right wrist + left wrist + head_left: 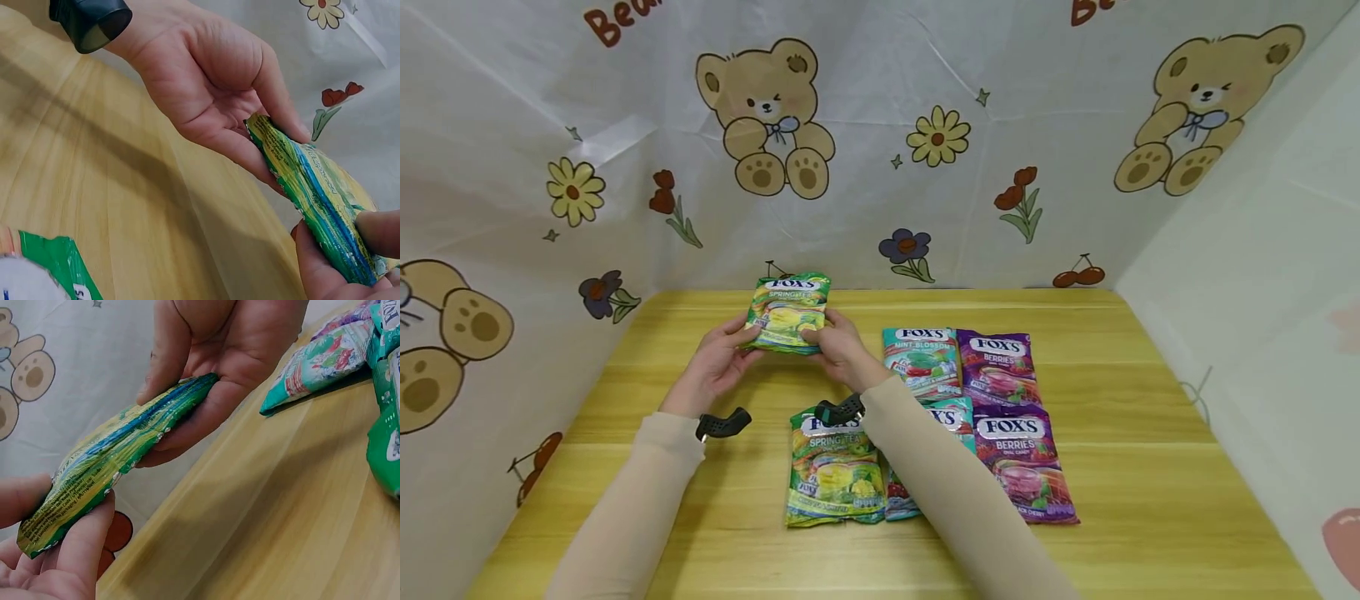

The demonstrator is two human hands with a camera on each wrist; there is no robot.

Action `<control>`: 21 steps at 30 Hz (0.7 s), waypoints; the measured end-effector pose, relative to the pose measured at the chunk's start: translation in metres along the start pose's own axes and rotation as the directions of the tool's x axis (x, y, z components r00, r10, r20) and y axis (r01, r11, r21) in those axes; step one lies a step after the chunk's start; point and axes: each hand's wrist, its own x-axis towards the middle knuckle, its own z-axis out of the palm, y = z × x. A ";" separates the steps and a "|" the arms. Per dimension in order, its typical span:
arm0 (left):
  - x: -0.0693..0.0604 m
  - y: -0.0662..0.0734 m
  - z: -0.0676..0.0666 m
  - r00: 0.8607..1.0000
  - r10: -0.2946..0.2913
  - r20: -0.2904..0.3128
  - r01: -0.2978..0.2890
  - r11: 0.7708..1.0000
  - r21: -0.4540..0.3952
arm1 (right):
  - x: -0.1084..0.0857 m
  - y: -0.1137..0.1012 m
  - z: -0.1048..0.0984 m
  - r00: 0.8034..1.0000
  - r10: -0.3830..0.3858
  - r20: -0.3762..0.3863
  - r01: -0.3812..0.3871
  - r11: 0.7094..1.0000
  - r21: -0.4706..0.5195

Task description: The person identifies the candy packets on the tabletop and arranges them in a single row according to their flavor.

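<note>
Pinching from both sides, the left hand (718, 362) and right hand (846, 350) are sharing one green-and-yellow pouch (786, 315) of Fox's Spring Tea, thumbs pressing its front, and it's hanging tilted above the far left part of the wooden table (1150, 500)! Five more bags are lying below, closer to the right arm: one matching Spring Tea bag (835, 475) at front left, two teal bags (922, 367) in the middle, the nearer one hiding partly under the right sleeve (940, 475), and two purple Berries bags (998, 367) on the right, one behind the other. That's making six altogether, with two black devices (724, 423) sitting at the wrists.
</note>
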 end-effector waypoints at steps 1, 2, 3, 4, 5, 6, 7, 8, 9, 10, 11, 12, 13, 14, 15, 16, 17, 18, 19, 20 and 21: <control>0.000 0.000 -0.002 1.000 -0.001 -0.003 0.001 1.000 -0.004 | 0.001 0.001 0.001 1.000 0.004 0.004 -0.004 1.000 -0.007; 0.000 -0.001 -0.004 1.000 -0.001 -0.008 0.001 1.000 -0.010 | 0.002 0.002 0.003 1.000 0.008 0.006 -0.008 1.000 -0.010; 0.000 -0.001 -0.006 1.000 -0.001 -0.015 0.001 1.000 -0.015 | 0.002 0.002 0.004 1.000 0.014 0.010 -0.014 1.000 -0.014; 0.000 -0.001 -0.009 1.000 0.002 -0.021 -0.002 1.000 -0.015 | 0.003 0.003 0.006 1.000 0.017 0.009 -0.017 1.000 -0.016; 0.000 -0.001 -0.011 1.000 0.004 -0.027 -0.004 1.000 -0.020 | 0.004 0.004 0.007 1.000 0.017 0.011 -0.017 1.000 -0.016; 0.001 0.000 -0.014 1.000 0.006 -0.029 -0.007 1.000 -0.025 | 0.005 0.005 0.009 1.000 0.017 0.012 -0.016 1.000 -0.012; 0.001 0.000 -0.017 1.000 0.006 -0.027 -0.007 0.999 -0.033 | 0.006 0.006 0.011 1.000 0.015 0.014 -0.015 1.000 -0.005; 0.001 0.001 -0.019 1.000 0.007 -0.029 -0.008 0.999 -0.041 | 0.007 0.007 0.013 1.000 0.013 0.013 -0.013 1.000 0.006; 0.001 0.002 -0.021 1.000 0.006 -0.030 -0.007 0.999 -0.047 | 0.009 0.009 0.015 1.000 0.011 0.012 -0.011 1.000 0.014; 0.002 0.003 -0.024 1.000 0.005 -0.029 -0.006 0.999 -0.050 | 0.010 0.010 0.017 1.000 0.012 0.009 -0.012 1.000 0.020; 0.002 0.004 -0.026 1.000 0.002 -0.028 -0.004 0.998 -0.058 | 0.011 0.011 0.019 1.000 0.014 0.008 -0.014 1.000 0.024; 0.002 0.005 -0.028 1.000 -0.001 -0.025 -0.001 0.998 -0.064 | 0.013 0.012 0.022 1.000 0.017 0.006 -0.017 0.999 0.028; 0.002 0.007 -0.031 1.000 -0.002 -0.025 0.000 0.998 -0.066 | 0.014 0.012 0.024 1.000 0.020 0.006 -0.020 0.999 0.032; 0.003 0.009 -0.033 1.000 -0.001 -0.025 -0.001 0.998 -0.067 | 0.016 0.013 0.027 1.000 0.023 0.013 -0.023 0.999 0.043; 0.003 0.011 -0.036 1.000 0.003 -0.025 -0.005 0.998 -0.067 | 0.017 0.013 0.030 0.999 0.026 0.021 -0.027 0.998 0.049; 0.003 0.013 -0.039 1.000 0.005 -0.020 -0.006 0.997 -0.072 | 0.019 0.013 0.033 0.999 0.030 0.027 -0.031 0.998 0.052; 0.003 0.015 -0.042 1.000 0.008 -0.017 -0.010 0.997 -0.072 | 0.020 0.013 0.037 0.999 0.034 0.031 -0.036 0.998 0.055; 0.003 0.017 -0.045 1.000 0.011 -0.012 -0.012 0.997 -0.071 | 0.022 0.013 0.040 0.999 0.038 0.035 -0.040 0.998 0.054; 0.002 0.019 -0.048 1.000 0.016 -0.011 -0.017 0.998 -0.065 | 0.024 0.014 0.043 0.998 0.041 0.041 -0.043 0.998 0.053; 0.002 0.021 -0.051 1.000 0.019 -0.005 -0.019 0.998 -0.064 | 0.025 0.014 0.046 0.998 0.045 0.041 -0.047 0.998 0.050; 0.002 0.022 -0.054 1.000 0.020 -0.002 -0.021 0.998 -0.061 | 0.026 0.015 0.048 0.998 0.047 0.036 -0.048 0.998 0.041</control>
